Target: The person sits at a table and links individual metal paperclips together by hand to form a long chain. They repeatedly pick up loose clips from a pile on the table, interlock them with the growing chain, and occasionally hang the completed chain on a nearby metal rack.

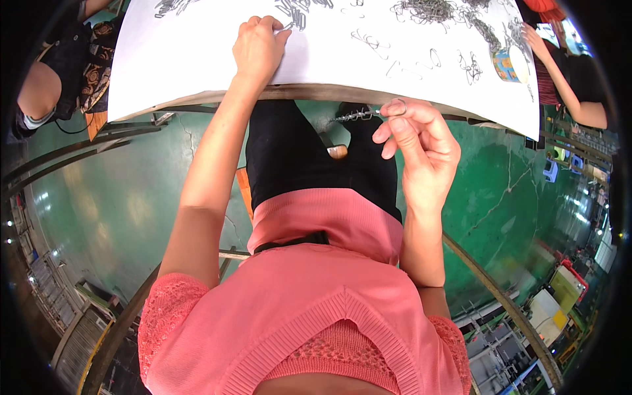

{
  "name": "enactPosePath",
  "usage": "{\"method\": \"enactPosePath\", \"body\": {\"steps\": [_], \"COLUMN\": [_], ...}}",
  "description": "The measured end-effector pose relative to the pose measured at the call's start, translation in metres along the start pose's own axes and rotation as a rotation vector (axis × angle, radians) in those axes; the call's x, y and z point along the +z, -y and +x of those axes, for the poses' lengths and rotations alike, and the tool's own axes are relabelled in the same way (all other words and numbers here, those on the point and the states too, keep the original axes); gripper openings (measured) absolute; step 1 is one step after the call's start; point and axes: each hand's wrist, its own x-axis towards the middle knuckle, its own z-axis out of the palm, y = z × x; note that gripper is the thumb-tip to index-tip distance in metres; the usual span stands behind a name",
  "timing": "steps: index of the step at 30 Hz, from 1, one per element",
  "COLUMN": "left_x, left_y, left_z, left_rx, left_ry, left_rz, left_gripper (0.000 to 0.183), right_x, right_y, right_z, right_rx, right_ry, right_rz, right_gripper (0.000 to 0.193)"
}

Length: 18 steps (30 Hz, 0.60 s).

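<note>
My left hand (260,49) rests on the white tabletop (191,59), thumb and index finger pinched on a small grey metal link (288,27) beside a pile of similar links (299,12). In front of my lap, past the table's near edge, my right hand (424,141) is raised. Its thumb and fingers pinch a thin metal ring (396,105). From there a row of joined metal links (359,115) stretches leftward over my dark trousers. A few fingers of this hand are loosely curled.
Loose wire links (368,41) and larger heaps (428,9) lie across the table, near a round blue-and-yellow tub (505,64). One person (56,85) sits at left; another person's hand (536,43) reaches the table's right edge. Metal rails (487,276) flank me.
</note>
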Motion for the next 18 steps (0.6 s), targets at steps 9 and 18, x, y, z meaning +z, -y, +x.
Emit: {"method": "enactPosePath", "body": {"steps": [9,18], "left_x": [-0.045,-0.103], "left_y": [-0.051,-0.107], "left_z": [-0.016,-0.031], "left_rx": [-0.211,-0.243], "left_ry": [0.49,0.613], "left_rz": [-0.914,-1.308], "left_gripper": [0.018,0.012], "right_x": [-0.003,-0.001], "right_y": [-0.021,-0.031], "right_z": [0.006,0.02], "right_rx": [-0.03,-0.03], "right_ry": [0.016,0.032], "right_rz": [0.122,0.173], "right_gripper": [0.01,0.012]}}
